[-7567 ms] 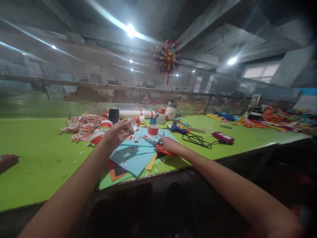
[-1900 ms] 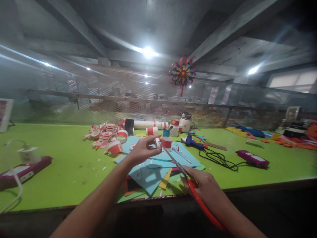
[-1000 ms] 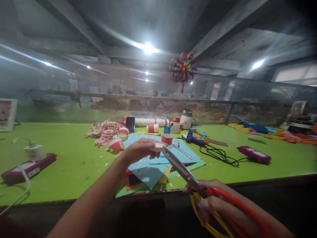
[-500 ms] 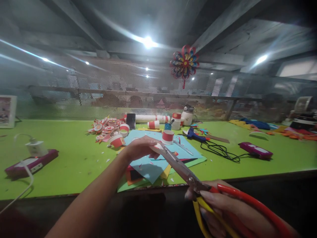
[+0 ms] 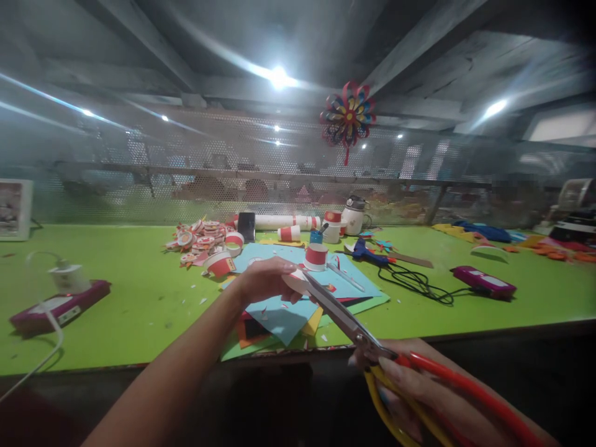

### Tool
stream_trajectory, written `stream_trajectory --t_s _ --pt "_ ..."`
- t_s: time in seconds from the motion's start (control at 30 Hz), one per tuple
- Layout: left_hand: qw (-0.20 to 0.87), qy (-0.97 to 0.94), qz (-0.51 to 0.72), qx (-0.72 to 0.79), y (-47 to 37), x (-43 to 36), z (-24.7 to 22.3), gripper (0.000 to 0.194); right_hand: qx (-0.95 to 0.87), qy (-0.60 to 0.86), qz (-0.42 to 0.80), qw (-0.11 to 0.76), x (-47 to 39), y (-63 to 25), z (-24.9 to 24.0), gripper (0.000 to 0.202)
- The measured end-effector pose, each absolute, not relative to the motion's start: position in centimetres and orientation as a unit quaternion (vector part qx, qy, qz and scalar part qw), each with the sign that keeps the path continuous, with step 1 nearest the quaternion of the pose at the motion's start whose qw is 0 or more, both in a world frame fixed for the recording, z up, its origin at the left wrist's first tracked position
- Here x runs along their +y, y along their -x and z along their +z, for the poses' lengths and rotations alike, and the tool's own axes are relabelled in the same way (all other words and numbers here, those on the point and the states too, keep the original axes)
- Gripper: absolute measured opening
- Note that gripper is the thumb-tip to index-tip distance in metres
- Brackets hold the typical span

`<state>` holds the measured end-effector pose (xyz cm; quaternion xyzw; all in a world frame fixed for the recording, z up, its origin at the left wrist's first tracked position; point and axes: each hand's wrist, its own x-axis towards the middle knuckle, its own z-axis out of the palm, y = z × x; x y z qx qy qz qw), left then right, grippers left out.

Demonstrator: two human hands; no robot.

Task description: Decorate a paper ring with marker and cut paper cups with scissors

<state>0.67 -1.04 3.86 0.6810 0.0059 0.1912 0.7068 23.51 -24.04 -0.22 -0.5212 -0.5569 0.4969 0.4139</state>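
Observation:
My right hand (image 5: 414,385) grips a pair of scissors (image 5: 339,313) with one red and one yellow handle, their long blades pointing up and left. At the blade tips is a small white paper piece (image 5: 297,282), pinched in the fingers of my left hand (image 5: 265,278). Its far side is hidden by the hand. Below lie stacked blue paper sheets (image 5: 279,320) at the table's front edge. Just beyond the blades, a red and white paper cup section (image 5: 315,257) stands on the sheets, beside a silver pen-like tool (image 5: 345,277).
A heap of cut paper pieces (image 5: 202,241) and a cut cup (image 5: 218,264) lie left of the sheets. To the right are a blue glue gun (image 5: 365,250), its black cable (image 5: 419,285) and a purple power strip (image 5: 484,282). Another power strip (image 5: 88,301) sits at left.
The scissor blades have shifted slightly relative to the white paper piece, and more of the paper shows. My left hand has barely moved.

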Motion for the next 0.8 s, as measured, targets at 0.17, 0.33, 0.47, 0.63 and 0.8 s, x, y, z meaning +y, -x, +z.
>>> stream_trajectory --t_s 0.17,0.33,0.47,0.63,0.8 --pt "0.704 -0.686 0.183 0.001 -0.6 -1.1 3.8 0.039 -0.547 0.54 0.483 0.418 -23.8 -23.4 -0.1 0.039" --pt "0.7 -0.691 0.18 -0.004 -0.6 -0.8 3.5 0.041 -0.542 0.542 0.487 0.42 -23.8 -23.2 0.0 0.036" --pt "0.696 -0.694 0.184 -0.002 -0.6 -0.5 3.3 0.044 -0.528 0.525 0.516 0.424 -24.4 -22.6 0.4 0.039" --pt "0.695 -0.695 0.184 0.004 -0.7 -0.4 3.2 0.043 -0.491 0.524 0.531 0.449 -24.6 -22.4 0.2 0.043" --pt "0.697 -0.695 0.178 0.002 -0.7 -0.6 3.3 0.043 -0.491 0.532 0.541 0.429 -24.0 -23.0 -0.2 0.046"
